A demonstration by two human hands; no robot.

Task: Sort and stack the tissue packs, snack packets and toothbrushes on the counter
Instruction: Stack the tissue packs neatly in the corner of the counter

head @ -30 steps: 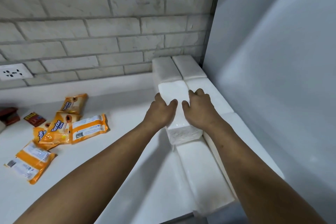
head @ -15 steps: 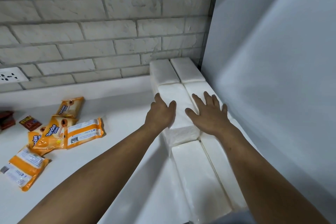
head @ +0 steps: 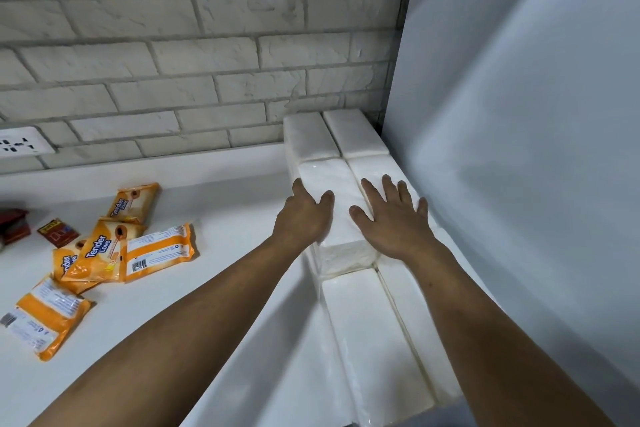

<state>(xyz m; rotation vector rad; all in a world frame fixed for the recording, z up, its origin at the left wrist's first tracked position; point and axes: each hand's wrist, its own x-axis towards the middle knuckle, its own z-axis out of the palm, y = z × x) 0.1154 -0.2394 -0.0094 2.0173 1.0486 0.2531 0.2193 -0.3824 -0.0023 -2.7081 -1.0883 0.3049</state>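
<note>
The tissue packs [head: 367,329] are soft white paper under thin, clear, glossy plastic film. The snack packets [head: 156,250] are shiny orange plastic. The counter [head: 225,204] is smooth, faintly glossy white; the brick wall [head: 207,55] rough, matt; the side panel [head: 519,114] smooth, matt.

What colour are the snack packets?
The snack packets are orange with white panels; head view.

The red packs [head: 12,227] at the tabletop's [head: 225,204] left edge are cut off at the side of the view, like the wall socket [head: 20,146]. The print on the orange snack packets [head: 159,250] is too tiny to read. One orange packet [head: 65,260] lies mostly under others. The left hand [head: 303,218] hides its lower fingers beside the raised tissue pack [head: 346,256]. The nearest tissue packs [head: 370,340] run off the bottom.
</note>
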